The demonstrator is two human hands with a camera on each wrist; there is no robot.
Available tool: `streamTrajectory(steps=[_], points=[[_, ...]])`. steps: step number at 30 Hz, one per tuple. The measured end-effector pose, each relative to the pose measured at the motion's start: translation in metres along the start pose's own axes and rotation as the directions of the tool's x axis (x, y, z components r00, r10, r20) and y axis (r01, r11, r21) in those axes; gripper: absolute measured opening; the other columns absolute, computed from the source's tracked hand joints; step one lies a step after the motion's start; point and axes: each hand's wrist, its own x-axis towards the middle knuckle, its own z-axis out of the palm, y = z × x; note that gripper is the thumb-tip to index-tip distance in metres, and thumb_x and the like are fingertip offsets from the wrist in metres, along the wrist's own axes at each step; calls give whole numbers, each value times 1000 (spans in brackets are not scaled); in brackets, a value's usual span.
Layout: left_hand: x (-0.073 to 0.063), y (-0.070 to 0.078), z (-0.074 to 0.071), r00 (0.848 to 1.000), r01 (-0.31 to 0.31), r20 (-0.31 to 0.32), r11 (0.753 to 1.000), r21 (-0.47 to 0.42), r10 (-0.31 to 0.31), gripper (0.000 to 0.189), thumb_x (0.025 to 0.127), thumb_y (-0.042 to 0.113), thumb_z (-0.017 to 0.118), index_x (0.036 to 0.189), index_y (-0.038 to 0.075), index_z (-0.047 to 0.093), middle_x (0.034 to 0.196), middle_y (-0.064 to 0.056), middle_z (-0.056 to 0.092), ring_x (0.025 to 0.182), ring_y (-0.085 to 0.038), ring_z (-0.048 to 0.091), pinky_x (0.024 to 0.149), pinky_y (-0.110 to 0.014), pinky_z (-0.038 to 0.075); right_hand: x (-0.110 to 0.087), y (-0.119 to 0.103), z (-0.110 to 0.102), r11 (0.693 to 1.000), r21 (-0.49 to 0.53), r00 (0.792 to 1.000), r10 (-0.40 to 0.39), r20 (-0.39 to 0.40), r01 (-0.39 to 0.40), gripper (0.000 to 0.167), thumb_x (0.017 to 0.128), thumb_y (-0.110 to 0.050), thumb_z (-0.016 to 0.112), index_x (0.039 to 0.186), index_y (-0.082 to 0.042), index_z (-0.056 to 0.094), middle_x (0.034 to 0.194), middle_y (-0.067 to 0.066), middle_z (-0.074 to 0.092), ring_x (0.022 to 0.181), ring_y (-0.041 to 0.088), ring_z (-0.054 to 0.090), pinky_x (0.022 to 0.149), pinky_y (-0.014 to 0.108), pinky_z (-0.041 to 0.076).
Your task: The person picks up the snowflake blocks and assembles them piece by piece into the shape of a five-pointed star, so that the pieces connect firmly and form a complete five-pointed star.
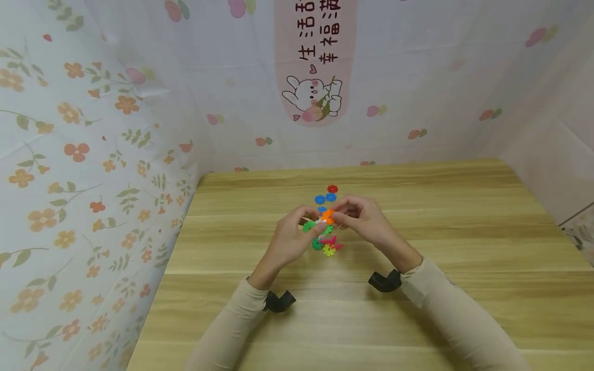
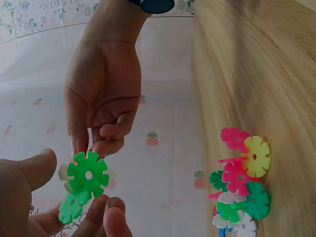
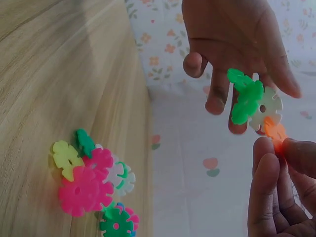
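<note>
In the right wrist view, my right hand (image 3: 276, 192) pinches an orange flower-shaped plastic piece (image 3: 276, 132) between thumb and fingers. That piece meets a white notched disc (image 3: 274, 104), which is joined to green flower-shaped pieces (image 3: 248, 102). My left hand (image 3: 232, 34) is spread around the joined pieces, fingers close behind them and thumb standing apart; whether the fingertips touch them I cannot tell. In the left wrist view, the green pieces (image 2: 94, 170) hide the orange one, while left fingers (image 2: 94, 219) lie just beyond them.
On the wooden table (image 1: 464, 232) lie more such pieces: a yellow one (image 1: 329, 250), pink ones (image 2: 237, 177), a dark green one (image 2: 257, 200), blue ones (image 1: 320, 199) and a red one (image 1: 332, 189). Patterned cloth (image 1: 223, 77) hangs behind and left. Each wrist carries a black mount (image 1: 385, 281).
</note>
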Motion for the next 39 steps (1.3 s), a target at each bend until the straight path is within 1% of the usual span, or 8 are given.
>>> streamTrajectory(steps=[5, 11, 16, 20, 23, 28, 36, 39], points=[[-2, -4, 0, 1000, -25, 15, 1000, 12, 25, 32, 98, 34, 66, 119, 10, 63, 110, -1, 67, 106, -26, 63, 91, -44, 50, 3, -2, 6, 1000, -5, 999, 16, 35, -16, 17, 96, -14, 69, 111, -5, 69, 93, 14, 69, 78, 30, 67, 74, 45, 59], [-3, -11, -2, 1000, -4, -28, 999, 34, 5, 28, 98, 32, 67, 117, 12, 65, 107, -1, 69, 104, -27, 64, 87, -42, 51, 12, 11, 3, 992, -121, 999, 37, -20, -39, 27, 99, -26, 65, 115, -4, 67, 102, 18, 68, 84, 42, 66, 72, 48, 58], [-6, -13, -5, 999, 1, -41, 999, 48, 1, 26, 98, 30, 67, 116, 12, 65, 109, -2, 69, 104, -24, 63, 88, -43, 51, 25, 43, -5, 924, -355, 989, 115, -98, -143, 30, 101, -30, 61, 121, -8, 65, 111, 12, 66, 88, 34, 68, 75, 48, 57], [-8, -11, -7, 999, 8, -35, 999, 43, -7, 26, 97, 29, 68, 116, 10, 65, 109, -3, 69, 104, -26, 63, 88, -44, 51, 32, 68, -6, 841, -509, 983, 166, -74, -180, 35, 101, -33, 60, 127, -10, 63, 119, 13, 61, 98, 32, 65, 83, 48, 53], [-8, -10, -7, 999, 8, -34, 999, 50, -6, 26, 97, 28, 68, 115, 10, 66, 109, -4, 69, 105, -28, 64, 89, -44, 51, 34, 76, -5, 809, -561, 982, 184, -47, -178, 40, 100, -34, 60, 131, -9, 61, 123, 18, 58, 106, 35, 60, 90, 53, 49], [-7, -11, -8, 999, -4, -43, 997, 73, 8, 25, 97, 27, 69, 115, 10, 66, 108, -4, 70, 104, -25, 64, 88, -42, 52, 37, 81, -2, 781, -602, 981, 192, -20, -165, 39, 100, -35, 60, 129, -8, 61, 116, 17, 60, 105, 33, 56, 91, 53, 46], [-9, -11, -9, 999, -3, -34, 997, 80, 6, 25, 97, 28, 68, 115, 10, 66, 109, -5, 69, 104, -23, 64, 87, -42, 52, 39, 78, 0, 744, -663, 984, 166, 62, -83, 28, 95, -31, 69, 115, -12, 70, 101, 4, 70, 94, 23, 63, 85, 45, 51], [-8, -12, -9, 999, -7, -35, 996, 88, 10, 27, 97, 29, 68, 115, 10, 66, 109, -5, 69, 104, -23, 64, 87, -42, 52, 38, 75, 2, 743, -665, 983, 166, 82, -70, 23, 92, -28, 74, 110, -13, 70, 97, 1, 69, 89, 20, 63, 82, 42, 51]])
